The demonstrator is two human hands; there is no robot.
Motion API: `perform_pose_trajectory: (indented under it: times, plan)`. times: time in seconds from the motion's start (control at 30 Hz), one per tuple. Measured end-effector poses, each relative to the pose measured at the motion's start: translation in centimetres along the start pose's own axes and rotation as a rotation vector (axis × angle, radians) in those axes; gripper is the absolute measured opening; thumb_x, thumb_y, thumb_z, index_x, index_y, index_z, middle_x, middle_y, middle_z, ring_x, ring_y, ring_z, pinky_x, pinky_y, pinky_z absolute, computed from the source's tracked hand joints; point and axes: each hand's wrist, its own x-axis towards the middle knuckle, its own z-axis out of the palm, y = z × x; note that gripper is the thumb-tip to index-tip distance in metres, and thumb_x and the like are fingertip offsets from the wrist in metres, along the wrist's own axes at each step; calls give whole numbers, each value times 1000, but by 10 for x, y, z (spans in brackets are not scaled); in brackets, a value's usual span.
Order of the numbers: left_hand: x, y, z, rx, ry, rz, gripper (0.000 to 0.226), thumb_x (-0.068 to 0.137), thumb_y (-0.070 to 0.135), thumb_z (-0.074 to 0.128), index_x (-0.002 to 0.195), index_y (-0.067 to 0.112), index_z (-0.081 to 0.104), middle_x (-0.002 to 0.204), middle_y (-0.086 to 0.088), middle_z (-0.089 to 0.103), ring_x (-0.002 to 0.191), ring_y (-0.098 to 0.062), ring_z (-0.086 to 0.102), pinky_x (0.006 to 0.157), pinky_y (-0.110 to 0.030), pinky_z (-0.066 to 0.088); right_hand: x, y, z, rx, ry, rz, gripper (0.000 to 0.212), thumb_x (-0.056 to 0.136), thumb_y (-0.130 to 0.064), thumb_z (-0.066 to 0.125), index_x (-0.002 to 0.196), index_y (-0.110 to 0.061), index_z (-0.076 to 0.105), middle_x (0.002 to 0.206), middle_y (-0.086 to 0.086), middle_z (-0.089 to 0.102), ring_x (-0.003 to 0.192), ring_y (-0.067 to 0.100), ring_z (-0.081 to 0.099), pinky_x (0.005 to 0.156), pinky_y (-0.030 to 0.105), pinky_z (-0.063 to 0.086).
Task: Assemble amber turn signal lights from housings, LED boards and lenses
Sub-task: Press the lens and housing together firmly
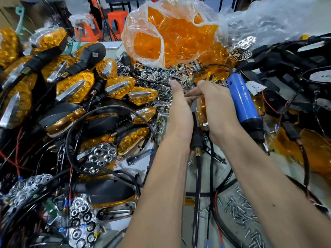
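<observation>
Between my two hands at the centre stands one turn signal (198, 113) on edge: black housing on the left side, amber lens on the right, its black stalk and cable hanging down toward me. My left hand (180, 111) grips the housing side with the fingers wrapped behind it. My right hand (217, 108) presses the amber lens against the housing, fingers curled over its top. A clear bag of loose amber lenses (161, 38) sits behind. Chrome honeycomb reflector boards (100, 155) lie at lower left.
Several finished amber signals (75, 87) are piled at left with tangled wires. A blue electric screwdriver (244, 106) lies right of my right hand. Black housings (286, 68) fill the right. Loose screws (240, 210) are scattered at lower right; small chrome trims (157, 72) heap behind.
</observation>
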Motion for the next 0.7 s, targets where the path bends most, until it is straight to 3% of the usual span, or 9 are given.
perform_pose_trajectory:
  times: [0.1,0.23,0.3,0.37,0.47,0.53,0.6,0.7]
  plan:
    - [-2,0,2,-16,21,-15,93,106,66,22,41,17,69,48,3,62,44,-9,64,41,-17,48,3,6,0,-92,0,-79,24,82,-24,58,66,-16,74,69,4,73,79,32,71,85,60,58]
    - [-1,-1,4,-53,62,-42,88,106,62,32,40,17,68,48,2,62,42,-11,63,41,-17,48,4,8,-2,-115,37,-75,23,78,-26,58,65,-23,78,67,-1,74,74,25,72,82,57,60]
    - [0,0,2,-28,92,-60,78,106,60,39,48,17,70,52,1,64,45,-13,64,45,-20,49,1,7,1,-98,24,-46,28,83,-32,57,66,-26,78,66,-3,74,69,19,71,83,57,60]
    - [0,2,-1,-57,110,-104,63,104,60,45,67,17,71,59,-3,68,49,-17,67,48,-22,53,-3,5,5,-80,-7,-23,37,89,-47,52,70,-30,80,73,-4,76,77,19,74,87,56,59]
    - [3,3,-11,-147,107,-110,61,102,64,45,85,11,69,65,-7,73,54,-19,72,49,-28,58,-2,0,-6,-124,-335,-90,45,92,-62,50,100,-31,81,100,-12,78,97,5,72,89,32,51]
    - [6,8,-21,-215,65,-133,72,100,70,42,92,4,71,74,-13,76,66,-25,77,57,-40,63,-1,-3,-20,-224,-599,-144,41,88,-58,63,118,-33,76,111,-19,75,103,-1,68,87,21,49]
    - [9,14,-30,-289,-9,-183,90,97,75,40,87,-6,78,88,-21,77,77,-33,78,68,-49,65,0,-4,-30,-308,-648,-199,48,82,-51,74,128,-37,71,115,-22,71,113,0,65,101,28,50]
    - [7,18,-36,-280,-134,-196,86,94,74,49,89,-6,80,94,-21,77,85,-35,78,74,-47,65,0,-4,-27,-321,-583,-308,47,85,-39,73,131,-27,70,128,-9,65,120,12,62,111,45,45]
